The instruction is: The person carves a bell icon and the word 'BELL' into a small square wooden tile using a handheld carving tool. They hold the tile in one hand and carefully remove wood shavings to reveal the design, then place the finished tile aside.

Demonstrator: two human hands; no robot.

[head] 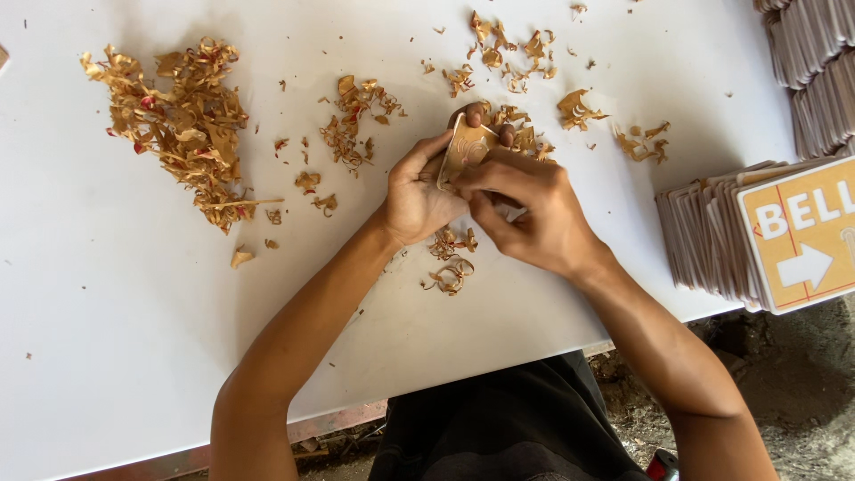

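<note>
Bright, even daylight, soft shadows beneath the arms, sharp focus, faint glare.

**Gold scraps on a white table**

The table (134, 356) is plain white. Scattered peel scraps (183, 125) are golden-tan, flecked with red. The small piece (465, 147) held between both hands is gold-tan with a pale edge. The stacked signs (784, 232) are orange-tan with white lettering, a white arrow and thin red lines.
</note>
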